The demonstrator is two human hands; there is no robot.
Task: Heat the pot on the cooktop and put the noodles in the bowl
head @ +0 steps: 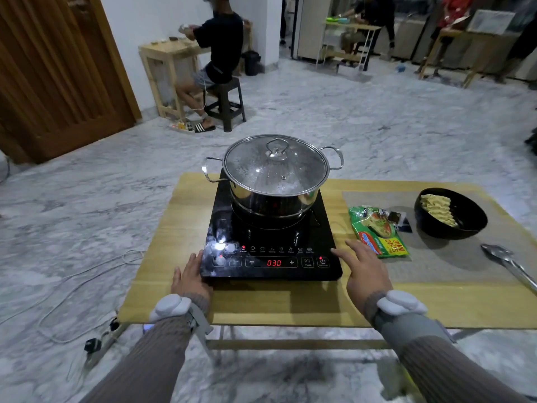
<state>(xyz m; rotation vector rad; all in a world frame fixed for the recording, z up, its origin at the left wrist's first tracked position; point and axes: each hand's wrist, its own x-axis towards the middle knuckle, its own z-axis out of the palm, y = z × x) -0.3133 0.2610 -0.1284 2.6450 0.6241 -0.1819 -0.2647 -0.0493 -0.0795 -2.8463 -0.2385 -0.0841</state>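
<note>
A steel pot (pixel 270 196) with a fogged glass lid (pixel 276 165) stands on the black induction cooktop (pixel 261 237), whose red display reads 030. To the right, a black bowl (pixel 462 225) holds a dry block of noodles (pixel 438 209). A green, opened noodle packet (pixel 377 231) lies between cooktop and bowl. My left hand (pixel 189 276) rests with straight fingers against the cooktop's front left corner. My right hand (pixel 364 270) hovers open at the front right corner, its fingers reaching toward the power button; whether they touch it I cannot tell.
Metal tongs (pixel 508 264) lie at the table's right edge. The wooden table (pixel 290 303) stands on a marble floor with cables (pixel 58 301) at the left. A person sits on a stool (pixel 226 104) at the back; other people stand by far tables.
</note>
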